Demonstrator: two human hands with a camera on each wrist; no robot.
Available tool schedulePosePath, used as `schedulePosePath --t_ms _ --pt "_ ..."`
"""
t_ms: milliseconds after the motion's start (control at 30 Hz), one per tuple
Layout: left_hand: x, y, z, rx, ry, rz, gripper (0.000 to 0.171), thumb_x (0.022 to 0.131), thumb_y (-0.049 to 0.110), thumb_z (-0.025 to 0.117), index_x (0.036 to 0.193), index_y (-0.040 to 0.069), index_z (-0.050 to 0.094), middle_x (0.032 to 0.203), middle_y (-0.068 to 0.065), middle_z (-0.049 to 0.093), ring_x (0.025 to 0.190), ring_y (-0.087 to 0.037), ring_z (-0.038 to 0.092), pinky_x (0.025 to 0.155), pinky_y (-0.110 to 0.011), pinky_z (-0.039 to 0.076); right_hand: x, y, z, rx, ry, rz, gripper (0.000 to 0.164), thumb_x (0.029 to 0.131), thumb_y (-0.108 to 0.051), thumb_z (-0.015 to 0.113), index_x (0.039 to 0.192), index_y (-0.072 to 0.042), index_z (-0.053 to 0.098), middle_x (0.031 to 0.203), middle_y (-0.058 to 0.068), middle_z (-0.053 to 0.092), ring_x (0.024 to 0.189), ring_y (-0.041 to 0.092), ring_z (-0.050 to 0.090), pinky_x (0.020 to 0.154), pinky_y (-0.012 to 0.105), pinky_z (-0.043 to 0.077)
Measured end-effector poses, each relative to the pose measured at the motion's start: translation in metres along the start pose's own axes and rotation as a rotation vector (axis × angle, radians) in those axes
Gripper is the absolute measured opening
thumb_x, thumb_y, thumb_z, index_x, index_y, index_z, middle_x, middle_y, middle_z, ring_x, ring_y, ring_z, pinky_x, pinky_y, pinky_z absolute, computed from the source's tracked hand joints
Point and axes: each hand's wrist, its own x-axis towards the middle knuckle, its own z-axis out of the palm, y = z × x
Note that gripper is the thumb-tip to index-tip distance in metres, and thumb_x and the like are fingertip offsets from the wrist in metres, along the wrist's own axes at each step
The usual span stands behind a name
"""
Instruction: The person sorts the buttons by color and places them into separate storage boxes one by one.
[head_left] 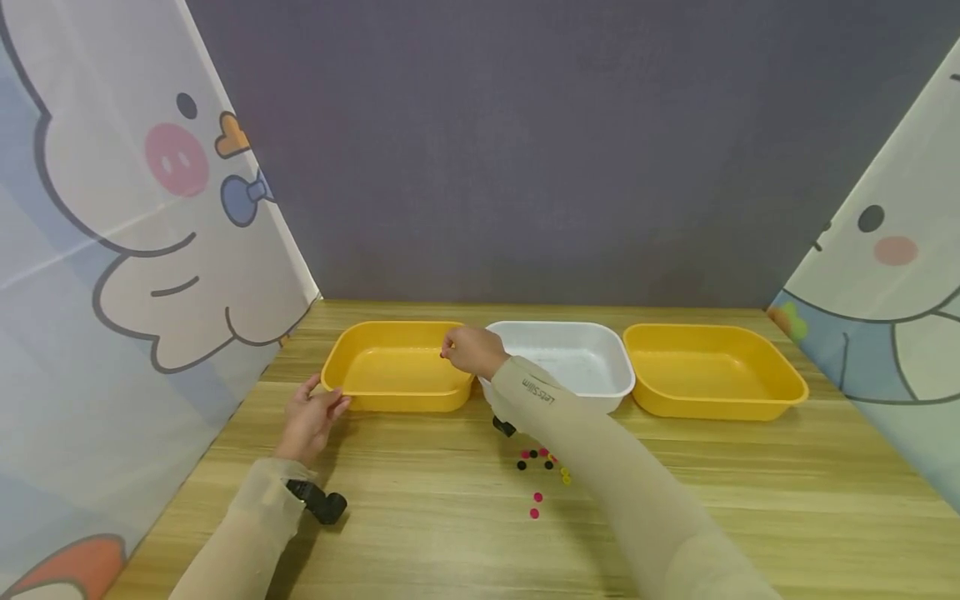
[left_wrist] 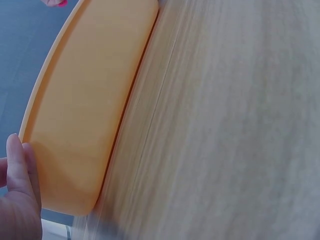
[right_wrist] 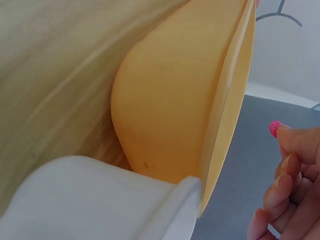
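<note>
Being held above the rim, over the R end of the L yellow tray (head_left: 397, 367), a pink button (right_wrist: 275, 128) is pinched betw. thumb & fingertip of the R hand (head_left: 472, 350); that grip is clamped on it. The same tray is touched at its L near corner by the L hand (head_left: 309, 421), w/ fingers extended against the outer wall; that grip is apart. The white tray (head_left: 570, 365) is set just beside it in the middle, & the R yellow tray (head_left: 705, 375) next to that, all lined up L to R on the far part of the bench (head_left: 420, 508). Near the R sleeve (head_left: 600, 450), pink buttons (head_left: 537, 497), black buttons (head_left: 521, 465) & yellow buttons (head_left: 566, 480) are scattered loose on the bench. A dark grey panel (head_left: 555, 150) is seen behind the trays, flanked L & R by cartoon-print cloths (head_left: 67, 333).
</note>
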Motion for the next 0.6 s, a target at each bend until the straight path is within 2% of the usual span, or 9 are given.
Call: schedulePosePath --t_ms 267,600 --pt "0.000 -0.001 0.001 0.020 0.023 -0.007 0.072 0.097 -0.006 0.045 0.154 0.009 0.004 0.102 -0.008 0.045 0.063 -0.002 0.061 0.070 -0.011 0.054 0.015 0.003 -0.003 -0.047 -0.017 0.038 0.016 0.096 -0.019 0.058 0.100 -0.011 0.072 0.096 -0.004 0.067 0.071 0.013 0.051 0.057 0.026 0.041" --pt "-0.001 0.001 0.002 0.030 0.017 -0.005 0.071 0.098 -0.005 0.043 0.154 0.010 0.003 0.107 -0.010 0.042 0.065 -0.002 0.061 0.073 -0.011 0.054 0.028 0.001 -0.011 -0.076 -0.003 0.016 0.019 0.094 -0.010 0.053 0.090 -0.012 0.072 0.093 -0.005 0.069 0.069 0.011 0.052 0.057 0.024 0.043"
